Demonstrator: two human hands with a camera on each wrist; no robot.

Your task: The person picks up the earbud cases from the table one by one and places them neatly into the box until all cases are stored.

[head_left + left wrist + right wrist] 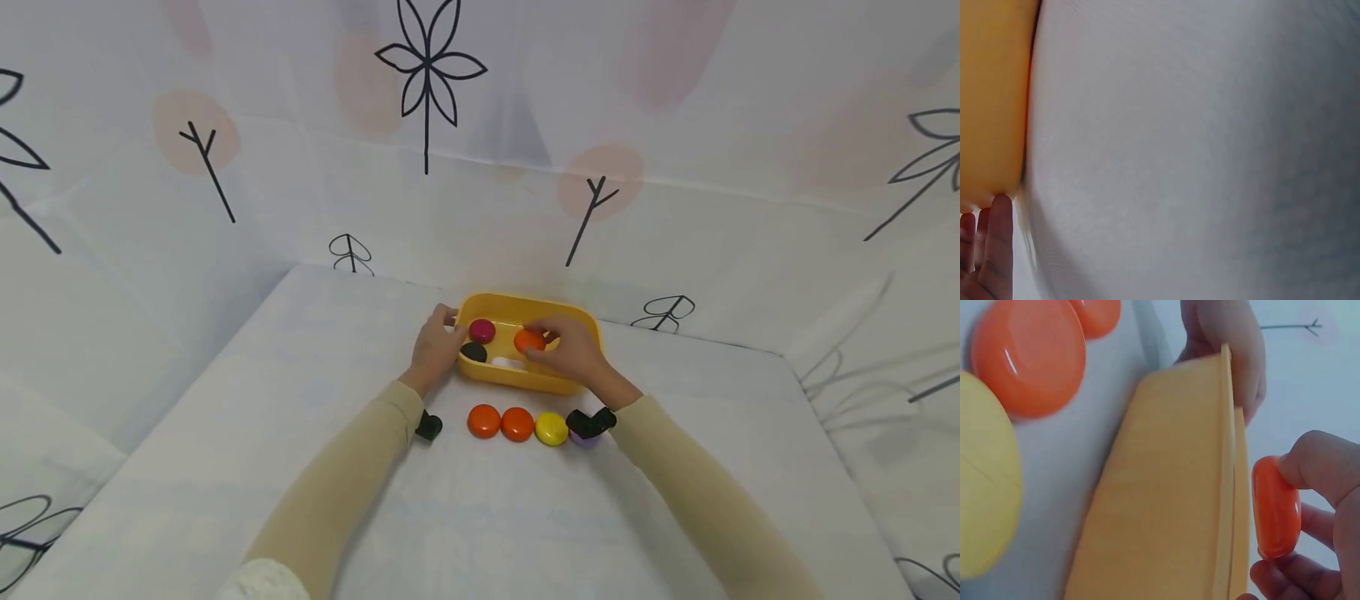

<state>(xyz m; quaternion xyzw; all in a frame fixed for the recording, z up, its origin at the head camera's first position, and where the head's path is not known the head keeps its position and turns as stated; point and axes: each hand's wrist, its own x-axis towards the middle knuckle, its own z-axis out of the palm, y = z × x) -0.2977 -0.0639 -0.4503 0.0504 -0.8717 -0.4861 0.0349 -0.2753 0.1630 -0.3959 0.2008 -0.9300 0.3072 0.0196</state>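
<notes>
Over the right part of a yellow tray [517,380], my right hand [572,348] pinches a glossy orange disc [1277,506] between thumb and fingers. The right wrist view shows this disc on edge, close beside the tray's rim. My left hand [437,346] holds the tray's left end, its fingertips against the outer wall in the left wrist view. Inside the tray lie a dark red disc [482,331], a dark green or black disc [474,352] and a whitish piece [508,363] partly hidden by the front wall.
In front of the tray, a row on the white table [480,517] has two orange discs [483,421], a yellow disc [551,428] and a purple disc [585,440], the last partly covered by the right wrist's black camera [591,423]. A patterned cloth wall [495,225] rises behind.
</notes>
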